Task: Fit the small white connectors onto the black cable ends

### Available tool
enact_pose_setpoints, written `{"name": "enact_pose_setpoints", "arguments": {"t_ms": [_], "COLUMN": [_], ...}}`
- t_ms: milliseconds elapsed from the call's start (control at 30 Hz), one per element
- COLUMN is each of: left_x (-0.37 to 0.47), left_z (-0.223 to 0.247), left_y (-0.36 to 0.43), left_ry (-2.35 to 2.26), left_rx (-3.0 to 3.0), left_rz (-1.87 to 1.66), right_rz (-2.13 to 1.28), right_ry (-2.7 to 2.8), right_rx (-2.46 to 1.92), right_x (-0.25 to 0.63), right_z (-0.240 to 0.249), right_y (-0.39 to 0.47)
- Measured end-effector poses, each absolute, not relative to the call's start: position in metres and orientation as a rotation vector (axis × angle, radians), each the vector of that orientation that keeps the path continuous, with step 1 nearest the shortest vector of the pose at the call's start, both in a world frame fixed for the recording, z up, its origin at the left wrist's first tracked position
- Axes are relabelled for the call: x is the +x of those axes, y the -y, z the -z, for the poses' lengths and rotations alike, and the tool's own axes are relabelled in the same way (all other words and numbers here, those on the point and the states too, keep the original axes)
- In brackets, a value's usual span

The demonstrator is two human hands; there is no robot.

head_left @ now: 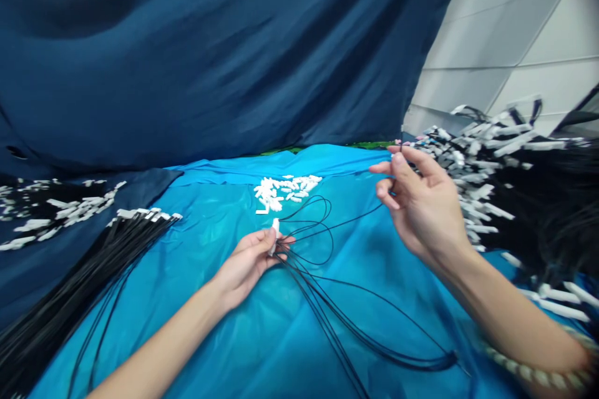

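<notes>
My left hand [250, 265] pinches a white connector [275, 234] between thumb and fingers, over the blue sheet. Thin black wires [365, 324] fan out from it to the right, some in loops. Raised at the right, my right hand [423, 199] has thumb and forefinger closed on the tip of one black wire, which stretches back toward the connector. Its other fingers are curled. Beyond my left hand lies a small pile of loose white connector pieces [269, 193]. My left fingers partly cover the lower end of the connector.
At the left lies a thick bundle of black wires [126, 243] with white ends. More white-tipped wires [84, 209] rest behind it on dark cloth. A large heap of white-tipped black wires [491, 168] is at the right. Dark blue fabric [210, 56] hangs behind the blue sheet [196, 336].
</notes>
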State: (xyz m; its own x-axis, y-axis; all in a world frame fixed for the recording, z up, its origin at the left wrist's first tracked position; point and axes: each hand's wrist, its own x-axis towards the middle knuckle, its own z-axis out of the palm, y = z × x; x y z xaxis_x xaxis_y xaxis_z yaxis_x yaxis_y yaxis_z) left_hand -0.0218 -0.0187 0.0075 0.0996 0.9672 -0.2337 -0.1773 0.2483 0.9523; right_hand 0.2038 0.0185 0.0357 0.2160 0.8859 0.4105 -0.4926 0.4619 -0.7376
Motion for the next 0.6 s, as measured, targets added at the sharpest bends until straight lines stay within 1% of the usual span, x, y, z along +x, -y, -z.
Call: {"name": "enact_pose_setpoints", "arguments": {"t_ms": [133, 233, 367, 600], "left_x": [-0.020, -0.020, -0.018, -0.015], "left_z": [-0.008, -0.009, -0.011, -0.015], "left_y": [0.020, 0.020, 0.022, 0.027], "left_ry": [-1.104, -1.075, -1.054, -1.029], "left_rx": [0.941, 0.971, 1.014, 1.122], "left_rz": [-1.046, -1.042, -1.048, -1.032], "right_rz": [-0.605, -0.395, -0.302, -0.279], "right_ry": [1.335, 1.637, 1.764, 1.783], "right_rx": [-0.673, -0.677, -0.617, -0.653], "right_x": [0.191, 0.174, 0.159, 0.154], "right_z": [-0.027, -0.018, -0.008, -0.003], "right_y": [-0.007, 0.004, 0.010, 0.012]}}
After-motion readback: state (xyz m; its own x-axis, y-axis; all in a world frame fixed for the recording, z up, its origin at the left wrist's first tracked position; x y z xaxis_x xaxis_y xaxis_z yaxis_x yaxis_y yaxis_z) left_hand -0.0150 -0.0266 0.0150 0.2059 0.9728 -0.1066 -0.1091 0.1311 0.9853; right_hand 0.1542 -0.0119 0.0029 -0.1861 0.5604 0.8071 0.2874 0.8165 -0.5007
